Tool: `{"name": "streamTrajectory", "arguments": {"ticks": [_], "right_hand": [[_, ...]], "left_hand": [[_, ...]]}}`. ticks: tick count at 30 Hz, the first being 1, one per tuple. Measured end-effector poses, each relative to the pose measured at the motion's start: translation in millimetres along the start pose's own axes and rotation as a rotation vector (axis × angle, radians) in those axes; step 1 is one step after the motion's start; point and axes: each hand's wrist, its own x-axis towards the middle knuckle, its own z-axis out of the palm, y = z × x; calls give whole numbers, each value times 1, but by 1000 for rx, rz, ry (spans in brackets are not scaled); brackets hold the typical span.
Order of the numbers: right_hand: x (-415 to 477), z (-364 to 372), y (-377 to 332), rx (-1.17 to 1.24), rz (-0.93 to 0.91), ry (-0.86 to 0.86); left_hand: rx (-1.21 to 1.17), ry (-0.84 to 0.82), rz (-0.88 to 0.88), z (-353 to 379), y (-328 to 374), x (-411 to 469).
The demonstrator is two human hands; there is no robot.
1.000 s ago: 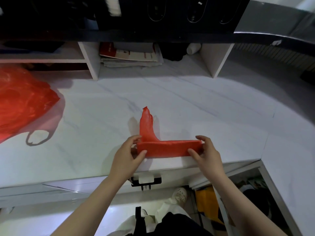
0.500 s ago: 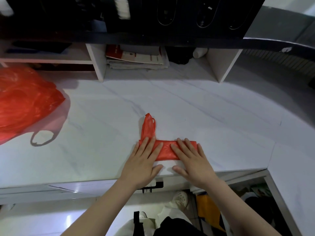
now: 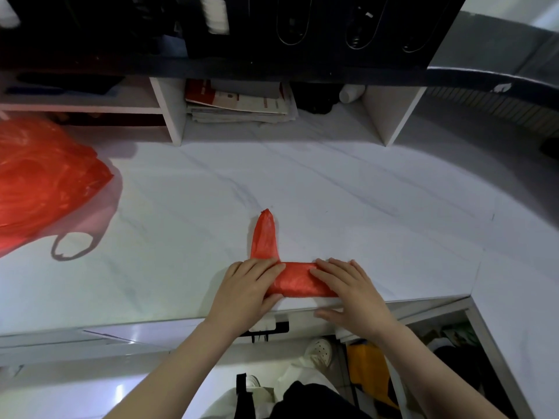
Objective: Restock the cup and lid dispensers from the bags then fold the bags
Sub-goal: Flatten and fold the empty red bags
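Left hand (image 3: 251,285) and right hand (image 3: 352,290) pressed flat-fingered on red bag (image 3: 298,282), nearly folded; second bag (image 3: 39,182), well left of them, not yet folded.

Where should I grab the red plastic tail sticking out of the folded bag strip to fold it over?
I'd pinch the red plastic tail near its narrow tip, from above. It lies along the white marble counter pointing away from the folded red plastic strip, and the left hand covers its base.

Left grip (image 3: 252,285) flat, right grip (image 3: 352,290) flat
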Motion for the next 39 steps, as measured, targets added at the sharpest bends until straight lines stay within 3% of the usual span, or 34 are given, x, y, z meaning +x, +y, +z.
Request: {"name": "streamTrajectory", "arguments": {"ticks": [6,10,12,17,20,24,28,30,32,36,39], "right_hand": [[-13,-9,6,210,-5,177],[-16,-13,6,424,195,256],[-12,-15,6,518,295,266],[5,-14,5,636,464,381],[20,-12,6,622,608,457],[37,-8,6,497,619,473],[46,-7,7,267,593,390],[47,-5,6,129,510,369],[46,-4,6,32,369,346],[45,-2,11,-76,151,-44],[55,-3,23,-121,160,-102]], "left_hand": [[-29,-91,62,-8,-17,-7],[-201,-166,-23,-15,-22,-8],[-329,-122,-100,-13,-23,-7],[-609,116,-490,-6,-20,7],[-546,171,-553,-2,-18,19],[-371,157,-561,3,-13,35],[-136,99,-496,3,-7,47],[2,92,-310,5,-8,50],[23,-51,-151,9,-7,49],[48,-271,-143,25,-13,46],[120,-335,-172,30,-12,62]]}}
